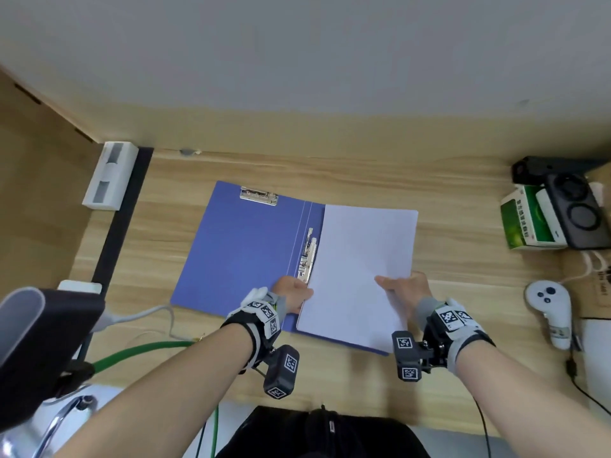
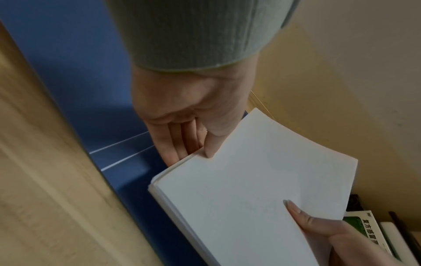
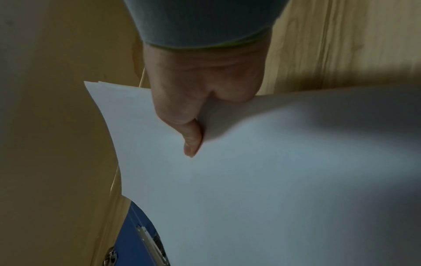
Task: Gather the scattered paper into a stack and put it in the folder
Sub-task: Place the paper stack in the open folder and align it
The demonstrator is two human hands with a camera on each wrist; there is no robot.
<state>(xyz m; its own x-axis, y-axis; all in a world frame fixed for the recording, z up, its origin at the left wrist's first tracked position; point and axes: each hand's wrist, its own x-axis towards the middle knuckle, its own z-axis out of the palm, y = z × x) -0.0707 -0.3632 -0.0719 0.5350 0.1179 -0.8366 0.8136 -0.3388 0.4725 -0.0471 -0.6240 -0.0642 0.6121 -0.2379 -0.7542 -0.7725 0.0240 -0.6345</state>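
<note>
An open blue folder (image 1: 244, 246) lies flat in the middle of the wooden desk, with one metal clip (image 1: 259, 195) at the top of its left half and a long clamp (image 1: 307, 256) along the spine. A stack of white paper (image 1: 360, 276) sits over the folder's right half. My left hand (image 1: 294, 294) pinches the stack's left edge near the clamp, thumb on top (image 2: 212, 144) and fingers beneath. My right hand (image 1: 405, 285) pinches the stack's right edge, thumb (image 3: 191, 140) on top. In the wrist views the sheets (image 2: 262, 189) bow slightly, lifted off the folder (image 3: 136, 239).
A white rectangular box (image 1: 110, 175) stands at the desk's back left. At the right are a green-and-white carton (image 1: 525, 219) under a black device (image 1: 575, 213), and a white controller (image 1: 550, 309). A green cable (image 1: 139, 352) and a grey cable run along the front left edge.
</note>
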